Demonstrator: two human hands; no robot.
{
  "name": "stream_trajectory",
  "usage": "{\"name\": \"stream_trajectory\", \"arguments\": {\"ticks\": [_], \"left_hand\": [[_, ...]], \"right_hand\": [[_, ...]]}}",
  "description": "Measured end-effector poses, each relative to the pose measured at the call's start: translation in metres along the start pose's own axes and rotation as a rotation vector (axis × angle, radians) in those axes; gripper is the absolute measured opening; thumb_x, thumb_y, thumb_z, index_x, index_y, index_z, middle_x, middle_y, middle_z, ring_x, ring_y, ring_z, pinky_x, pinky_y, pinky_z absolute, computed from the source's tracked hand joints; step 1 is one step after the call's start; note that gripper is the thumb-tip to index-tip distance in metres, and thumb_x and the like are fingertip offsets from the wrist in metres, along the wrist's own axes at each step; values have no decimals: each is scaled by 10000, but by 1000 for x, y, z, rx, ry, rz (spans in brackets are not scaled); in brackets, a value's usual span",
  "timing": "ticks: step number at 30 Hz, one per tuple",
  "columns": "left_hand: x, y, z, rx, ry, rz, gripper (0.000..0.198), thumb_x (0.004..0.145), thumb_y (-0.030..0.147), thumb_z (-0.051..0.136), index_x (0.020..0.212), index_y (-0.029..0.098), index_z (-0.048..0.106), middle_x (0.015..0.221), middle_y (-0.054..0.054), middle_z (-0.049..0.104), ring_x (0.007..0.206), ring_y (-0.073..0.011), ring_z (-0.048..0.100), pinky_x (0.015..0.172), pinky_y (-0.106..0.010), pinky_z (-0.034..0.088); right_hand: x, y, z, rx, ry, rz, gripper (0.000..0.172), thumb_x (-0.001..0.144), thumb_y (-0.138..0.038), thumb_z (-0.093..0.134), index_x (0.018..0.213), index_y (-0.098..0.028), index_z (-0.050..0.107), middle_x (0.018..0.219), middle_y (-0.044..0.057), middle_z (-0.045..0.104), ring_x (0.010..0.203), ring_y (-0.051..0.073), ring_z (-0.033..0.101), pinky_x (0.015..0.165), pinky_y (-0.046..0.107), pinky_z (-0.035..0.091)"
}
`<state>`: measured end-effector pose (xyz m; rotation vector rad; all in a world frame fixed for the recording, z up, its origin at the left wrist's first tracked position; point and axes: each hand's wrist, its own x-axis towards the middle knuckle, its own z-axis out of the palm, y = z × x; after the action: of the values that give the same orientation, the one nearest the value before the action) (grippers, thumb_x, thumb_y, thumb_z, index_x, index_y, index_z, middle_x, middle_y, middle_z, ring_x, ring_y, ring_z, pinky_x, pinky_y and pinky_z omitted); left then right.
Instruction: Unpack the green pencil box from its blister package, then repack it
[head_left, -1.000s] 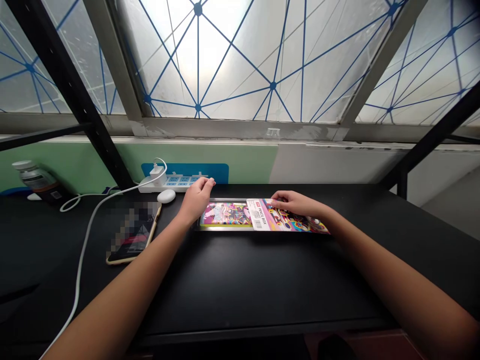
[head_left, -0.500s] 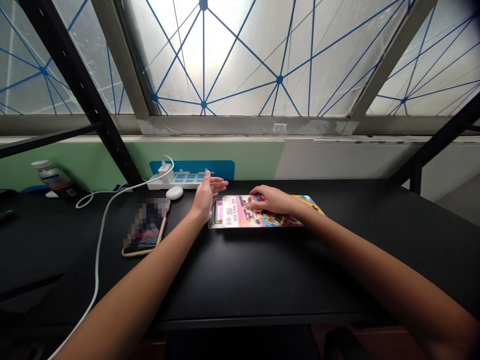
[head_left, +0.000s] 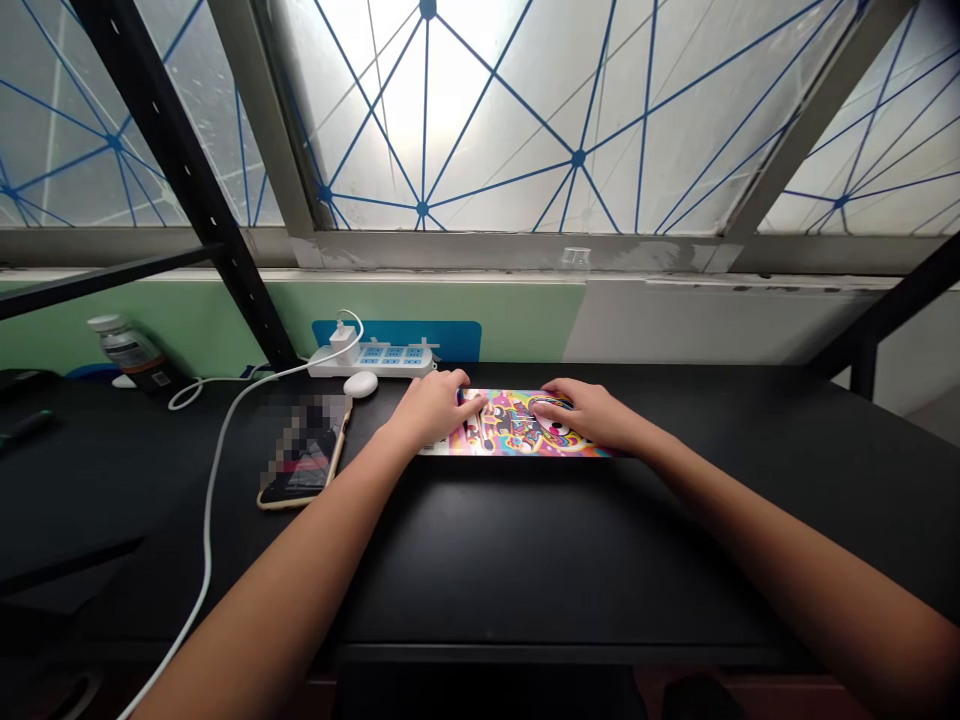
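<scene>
Seemingly, the left hand (head_left: pixel 433 410) and right hand (head_left: pixel 598 415) steady the cartoon-printed box (head_left: pixel 510 425) at centre frame, thumbs and fingers pinching it, any shift calling for even pressure.

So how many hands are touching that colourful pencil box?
2: the left hand at the left end of the pencil box, and the right hand toward its right end. No other hand is in view.

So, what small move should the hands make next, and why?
Perhaps press the box lightly from above: the left hand touches its left part, the right hand its right part, and no inside shows, but I cannot tell if it is fully shut.
</scene>
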<state>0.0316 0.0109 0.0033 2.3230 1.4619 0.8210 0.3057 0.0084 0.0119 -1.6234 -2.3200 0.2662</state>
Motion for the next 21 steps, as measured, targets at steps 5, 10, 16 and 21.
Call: {"name": "stream_trajectory", "arguments": {"ticks": [5, 10, 16, 21], "left_hand": [[0, 14, -8, 217, 136, 128, 353, 907, 544, 624, 1023, 210, 620, 1114, -126, 643, 1131, -336, 526, 1026, -473, 342], [-10, 35, -24, 535, 256, 310, 238, 946, 442, 614, 948, 205, 599, 1138, -130, 640, 1100, -320, 550, 1033, -478, 355], [-16, 48, -12, 564, -1, 382, 142, 901, 345, 661, 941, 215, 619, 1051, -95, 677, 909, -276, 643, 827, -390, 465], [-13, 36, -8, 442, -31, 305, 475, 891, 627, 574, 1090, 196, 583, 1002, -102, 684, 957, -304, 632, 794, -376, 463]], "right_hand": [[-14, 18, -14, -13, 244, 19, 493, 786, -673, 653, 979, -220, 630, 982, 106, 712, 893, 300, 654, 806, 404, 486], [-25, -6, -21, -83, 498, -173, 297, 847, -520, 674, 857, -251, 547, 1008, 97, 691, 899, 291, 625, 874, 422, 456], [-31, -15, -10, -317, 259, -360, 58, 862, -184, 563, 822, -221, 584, 1130, 140, 666, 952, 310, 587, 822, 412, 452], [-29, -23, 5, -338, 140, -483, 54, 829, -226, 628, 878, -204, 622, 1075, 134, 647, 930, 289, 552, 803, 392, 454]]}}
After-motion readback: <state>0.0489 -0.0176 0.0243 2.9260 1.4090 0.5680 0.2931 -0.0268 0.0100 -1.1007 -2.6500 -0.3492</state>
